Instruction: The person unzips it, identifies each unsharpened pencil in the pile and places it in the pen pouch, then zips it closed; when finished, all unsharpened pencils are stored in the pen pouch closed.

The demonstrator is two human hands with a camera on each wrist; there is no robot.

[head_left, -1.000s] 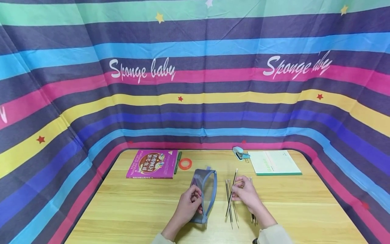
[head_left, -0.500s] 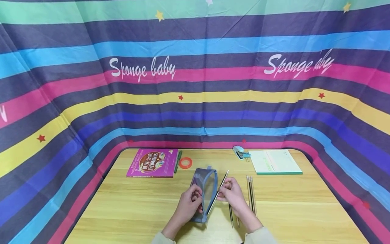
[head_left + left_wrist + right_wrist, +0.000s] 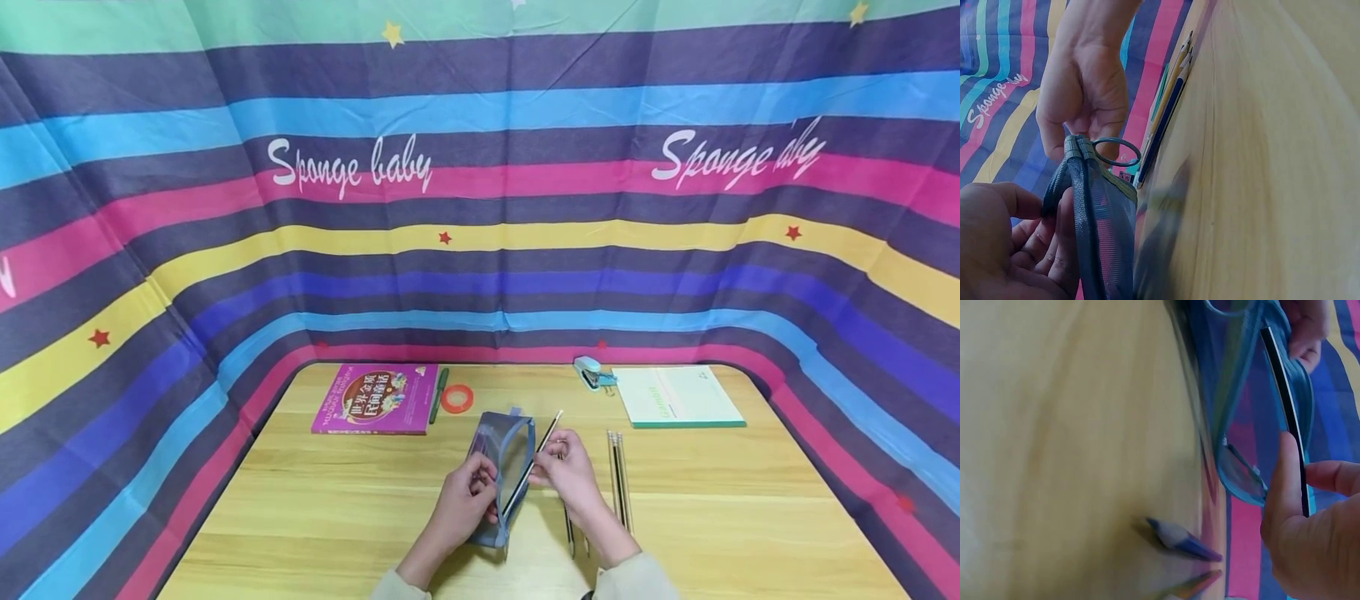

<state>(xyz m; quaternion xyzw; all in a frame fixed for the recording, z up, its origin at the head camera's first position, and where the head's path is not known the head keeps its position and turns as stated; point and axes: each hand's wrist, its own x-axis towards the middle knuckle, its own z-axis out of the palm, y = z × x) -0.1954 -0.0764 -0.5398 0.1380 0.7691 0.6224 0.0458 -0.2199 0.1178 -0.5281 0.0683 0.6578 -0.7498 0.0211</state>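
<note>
A blue-grey mesh pencil case [image 3: 489,427] stands on the table with its zipped mouth spread open toward the right. My left hand [image 3: 467,500] pinches the left edge of that mouth. A black-and-white striped pencil [image 3: 1285,390] is pinched between the thumb and fingers of my right hand [image 3: 572,479]. It slants, its lower end within the mouth in the head view and its upper end leaning out to the right. Beneath the right hand lie loose pencils [image 3: 568,529], partly hidden by it. Further right is a row of several pencils [image 3: 618,475].
At the back left lie a purple book [image 3: 375,400], a green pen [image 3: 438,396] and a red ring-shaped tape roll [image 3: 457,399]. A light blue stapler [image 3: 592,374] and a pale green notebook [image 3: 678,396] are at the back right. A striped curtain [image 3: 480,250] surrounds the table.
My right hand has carried the pencil leftward from the loose pencils to the case, and its lower end has moved into the mouth. My left hand keeps its grip on the case.
</note>
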